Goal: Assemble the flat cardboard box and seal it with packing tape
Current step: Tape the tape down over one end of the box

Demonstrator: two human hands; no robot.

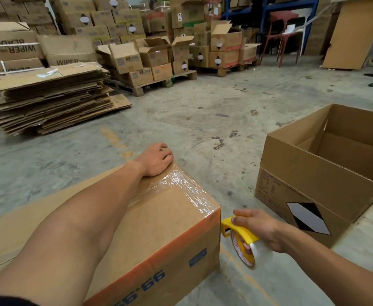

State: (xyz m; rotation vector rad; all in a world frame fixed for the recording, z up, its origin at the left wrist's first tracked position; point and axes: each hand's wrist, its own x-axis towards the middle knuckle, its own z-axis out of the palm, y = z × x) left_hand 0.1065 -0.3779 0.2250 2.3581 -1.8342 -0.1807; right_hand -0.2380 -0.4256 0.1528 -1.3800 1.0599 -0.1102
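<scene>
On the floor: box (159,235), closed, clear tape (187,191) wrinkled across its top to the right edge
Left hand (157,160): flat, palm down on the box's far top corner, gripping nothing
Right hand (260,230): closed around yellow dispenser (236,230), just beside the box's right side
Right: open box (302,173)

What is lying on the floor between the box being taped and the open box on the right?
In the head view, only bare concrete floor separates taped box and open box.
</scene>
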